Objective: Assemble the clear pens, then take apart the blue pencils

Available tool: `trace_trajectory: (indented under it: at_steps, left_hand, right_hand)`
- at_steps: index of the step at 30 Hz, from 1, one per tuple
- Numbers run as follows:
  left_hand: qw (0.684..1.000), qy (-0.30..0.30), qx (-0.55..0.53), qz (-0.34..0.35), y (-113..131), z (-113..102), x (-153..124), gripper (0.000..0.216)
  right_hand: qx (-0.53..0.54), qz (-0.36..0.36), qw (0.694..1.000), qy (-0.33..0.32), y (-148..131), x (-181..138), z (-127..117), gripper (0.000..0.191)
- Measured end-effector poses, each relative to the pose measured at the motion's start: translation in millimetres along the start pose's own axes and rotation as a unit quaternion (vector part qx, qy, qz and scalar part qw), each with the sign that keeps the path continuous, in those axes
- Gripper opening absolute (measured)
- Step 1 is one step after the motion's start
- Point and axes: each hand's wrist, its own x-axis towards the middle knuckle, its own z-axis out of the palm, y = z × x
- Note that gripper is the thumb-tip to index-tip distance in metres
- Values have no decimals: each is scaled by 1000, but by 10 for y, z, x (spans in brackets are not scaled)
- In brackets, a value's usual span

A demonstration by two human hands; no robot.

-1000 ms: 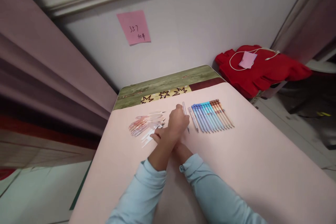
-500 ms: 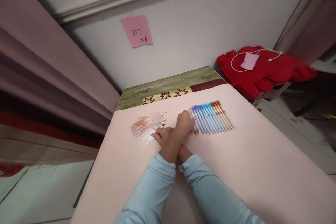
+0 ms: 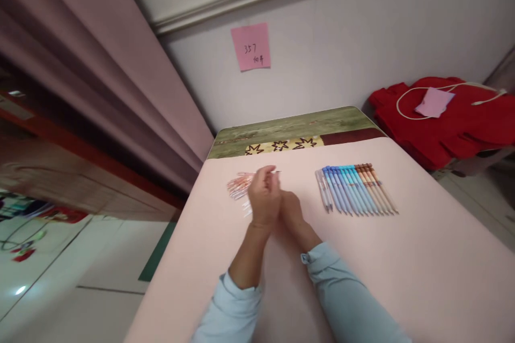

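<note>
My left hand (image 3: 264, 198) is raised over the right side of a loose pile of clear, orange-tinted pen parts (image 3: 238, 186). Its fingers are loosely bent and look apart, with nothing clear between them. Right beside it, my right hand (image 3: 292, 209) is partly covered, its fingers hidden behind the left. A few white slim pieces (image 3: 247, 207) lie at the near side of the pile, partly under my left hand. To the right, a neat row of pens (image 3: 354, 190) lies side by side, running from greyish-clear through blue and turquoise to brown.
The pink tabletop (image 3: 362, 268) ends at a green wood-patterned strip (image 3: 281, 123) by the wall. A pink note (image 3: 251, 47) is stuck on the wall. Red cloth (image 3: 454, 134) with a white cable on it lies at the far right; a curtain (image 3: 132, 64) hangs at left.
My left hand has left the left end of the pen row and swung back to the pile. My forearms have uncrossed. The view has shifted left.
</note>
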Motion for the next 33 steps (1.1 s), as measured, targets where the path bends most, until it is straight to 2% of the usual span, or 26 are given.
trace_trajectory:
  at_steps: [2,4,7,10,13,17,19,21,23,25,30,33]
  left_hand:
    - [993,119,1,-22,-274,-373,30,19]
    - [980,187,37,-56,-598,-676,36,17]
    - [969,205,102,-93,-993,-912,-12,12]
    - [965,209,119,-101,-1176,-938,-50,9]
    - [969,205,104,-94,-1224,-900,-28,8]
    - [982,160,61,-82,-1219,-839,-4,9]
    - [986,138,41,-83,-1196,-804,-13,10]
    - [987,132,28,-92,-1171,-782,-20,11]
    - [984,141,22,-108,-1161,-788,-14,12]
    - [980,154,17,-125,-1171,-824,8,13]
    - [973,178,17,-149,-1213,-940,62,15]
    - [973,164,-2,-163,-1203,-965,64,17]
  right_hand:
    - [-20,57,998,14,-3,-9,-48,36]
    - [-22,106,994,29,-19,-25,-87,36]
    - [3,131,990,47,-33,-41,-106,27]
    - [12,134,988,74,-15,-47,-105,23]
    - [-4,134,986,97,17,-55,-120,23]
    - [-38,95,988,112,30,-74,-139,21]
    - [-54,35,995,77,21,-85,-132,18]
    - [-69,-40,997,7,9,-95,-116,16]
    - [-89,-101,989,-62,-1,-102,-99,16]
    - [-115,-139,978,-103,-2,-104,-83,16]
    - [-161,-162,964,-139,21,-96,-61,15]
    - [-176,-152,961,-150,21,-88,-64,14]
